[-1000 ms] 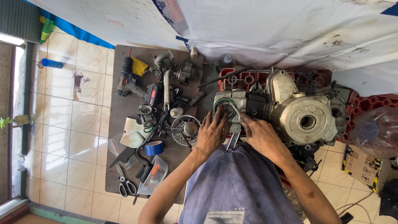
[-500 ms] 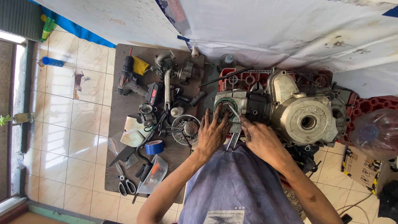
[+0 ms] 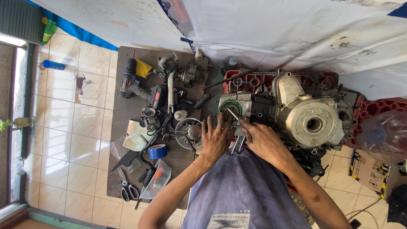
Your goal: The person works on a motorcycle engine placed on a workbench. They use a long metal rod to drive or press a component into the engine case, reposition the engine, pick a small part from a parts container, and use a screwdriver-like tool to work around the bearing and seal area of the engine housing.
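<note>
Metal throughout, the motorcycle engine [image 3: 296, 112] is judged heavy, rigid and unlikely to shift under light pressure; it lies on its side on a red plastic crate [image 3: 254, 80] at the right end of the dark table [image 3: 127, 85]. At its near end a round opening ringed in green, the cylinder mouth [image 3: 230, 109], is turned upward. The left hand [image 3: 216, 138] is laid flat with fingers spread against the casing just beside that opening, steadying it. The right hand [image 3: 263, 142] is closed in a pinch on a thin metal rod [image 3: 233, 114], whose tip is held over the opening; whether it touches the inside cannot be told.

Cast surfaces look oily, so a slippery grip is to be expected, and the fins and edges appear hard and sharp-cornered. For moving the block, the broad side cover [image 3: 313, 123] or the casing underneath is judged the safer hold, not the thin protruding parts. The rod is light and stiff and is best held near its upper end.

On the table to the left are seen a cordless drill [image 3: 129, 82], a roll of blue tape [image 3: 157, 151], scissors [image 3: 127, 191] and loose engine parts [image 3: 186, 129].
</note>
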